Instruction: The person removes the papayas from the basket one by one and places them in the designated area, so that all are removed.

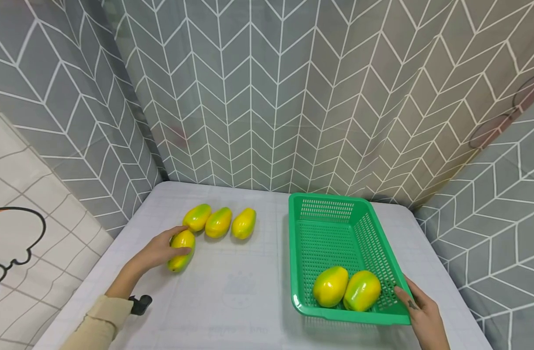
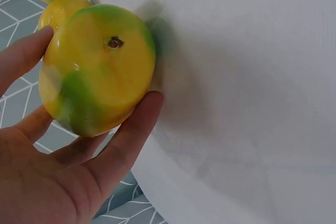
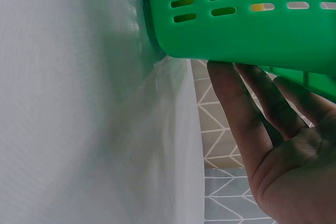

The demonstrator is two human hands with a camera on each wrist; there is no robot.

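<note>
My left hand (image 1: 162, 248) holds a yellow-green papaya (image 1: 182, 243) at the left of the table, thumb on one side and fingers on the other. In the left wrist view, the held papaya (image 2: 100, 72) shows a brown stem scar, and the fingers curve round its sides. At the right, my right hand (image 1: 424, 311) grips the green plastic basket (image 1: 350, 315) near its front right corner. The thumb lies over the rim there. Seen from the right wrist, the fingers (image 3: 241, 114) reach up under the basket's rim. Two papayas (image 1: 330, 287) lie at the basket's near end.
Behind the left hand, three more papayas sit in a row: a left one (image 1: 197, 217), a middle one (image 1: 218, 222) and a right one (image 1: 243, 223). A white cloth covers the table (image 1: 245, 301). Patterned grey curtains (image 1: 267, 97) hang around its back and sides.
</note>
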